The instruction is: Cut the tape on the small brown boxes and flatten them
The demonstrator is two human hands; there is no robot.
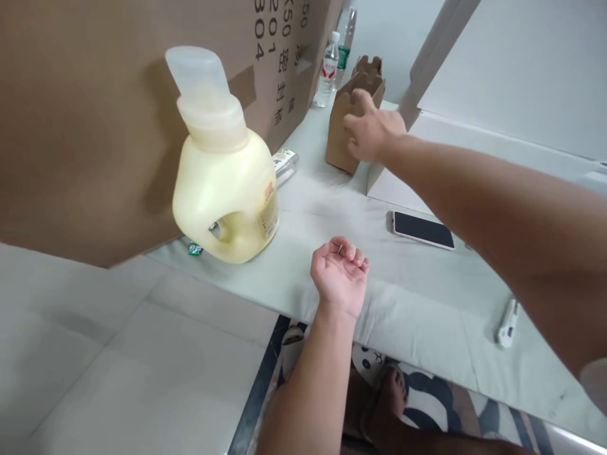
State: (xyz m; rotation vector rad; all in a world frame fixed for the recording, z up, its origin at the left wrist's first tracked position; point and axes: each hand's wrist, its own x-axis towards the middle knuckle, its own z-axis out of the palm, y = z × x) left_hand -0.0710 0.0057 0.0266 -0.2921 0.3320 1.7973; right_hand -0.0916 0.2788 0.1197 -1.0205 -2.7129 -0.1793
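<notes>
My right hand reaches out to a small brown cardboard holder with a notched top edge. The fingers are apart and bent over the holder's near right side; whether they touch it I cannot tell. Behind it the notched top of a second cardboard piece shows. My left hand is held palm up over the near part of the table, its fingers loosely curled and nothing in the palm. To its left stands a large jug of pale yellow liquid with a translucent cap.
A big carton fills the left side. Two plastic bottles, one with a red-marked label, stand at the back. A phone and a white utility knife lie on the cloth-covered table. A white box rises at the right.
</notes>
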